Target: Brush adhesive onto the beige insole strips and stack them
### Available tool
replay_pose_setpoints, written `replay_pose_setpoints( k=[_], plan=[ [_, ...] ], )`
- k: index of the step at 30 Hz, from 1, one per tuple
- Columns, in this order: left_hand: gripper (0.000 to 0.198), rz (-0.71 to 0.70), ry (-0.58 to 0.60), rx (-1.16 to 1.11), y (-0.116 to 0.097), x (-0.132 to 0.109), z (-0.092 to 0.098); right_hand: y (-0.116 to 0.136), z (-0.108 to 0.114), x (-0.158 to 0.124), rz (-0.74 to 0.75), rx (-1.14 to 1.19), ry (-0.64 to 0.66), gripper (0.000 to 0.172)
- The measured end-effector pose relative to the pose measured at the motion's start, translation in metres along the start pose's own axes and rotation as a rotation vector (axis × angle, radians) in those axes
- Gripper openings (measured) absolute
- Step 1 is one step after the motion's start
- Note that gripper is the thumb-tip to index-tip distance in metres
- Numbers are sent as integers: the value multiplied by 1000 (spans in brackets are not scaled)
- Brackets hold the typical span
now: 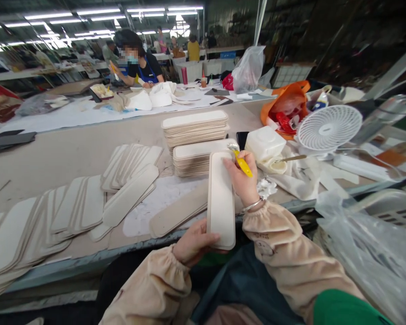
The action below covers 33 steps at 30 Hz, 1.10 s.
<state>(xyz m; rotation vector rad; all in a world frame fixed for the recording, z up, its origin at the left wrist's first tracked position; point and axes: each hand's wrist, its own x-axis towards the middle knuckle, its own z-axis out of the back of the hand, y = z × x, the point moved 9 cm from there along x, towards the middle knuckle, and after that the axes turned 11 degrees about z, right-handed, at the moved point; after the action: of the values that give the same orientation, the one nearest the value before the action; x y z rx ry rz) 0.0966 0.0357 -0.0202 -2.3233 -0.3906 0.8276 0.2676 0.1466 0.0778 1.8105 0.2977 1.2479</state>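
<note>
**Two hands, one panel, brush at its far end**

Nearest the body, the left hand (192, 241) pinches the near end of a pale panel (221, 198), with the thumb on top and the fingers curled under. The panel is held above the lap at the table (71, 149) edge. Its long axis runs straight away from the person, and its rounded far end points at the stacks (196, 128).

The right hand (243, 180) lies against the panel's right edge. Its fingers are closed round a yellow-handled brush (242, 163), whose head sits at the far corner. The step looks like brushing along the panel's rim. A further stroke would call for a steady left grip and the brush head kept on the border.

To the left, finished-looking pieces (128, 194) lie fanned and overlapping. Past the brush stand a white tub (265, 143) and a small fan (329, 128). Farther off, a co-worker (138, 63) bends over another bench.
</note>
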Motion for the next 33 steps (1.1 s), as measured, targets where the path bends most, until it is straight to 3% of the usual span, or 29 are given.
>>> replay_pose_setpoints(
  k=[8, 18, 33],
  plan=[
    [54, 33, -8, 35, 3, 1, 3, 6, 3, 3, 3, 4, 7, 34],
    [48, 59, 78, 13, 9, 1, 2, 2, 5, 2, -7, 0, -8, 34],
    [50, 7, 74, 65, 10, 6, 3, 12, 5, 3, -30, 29, -22, 35]
  ],
)
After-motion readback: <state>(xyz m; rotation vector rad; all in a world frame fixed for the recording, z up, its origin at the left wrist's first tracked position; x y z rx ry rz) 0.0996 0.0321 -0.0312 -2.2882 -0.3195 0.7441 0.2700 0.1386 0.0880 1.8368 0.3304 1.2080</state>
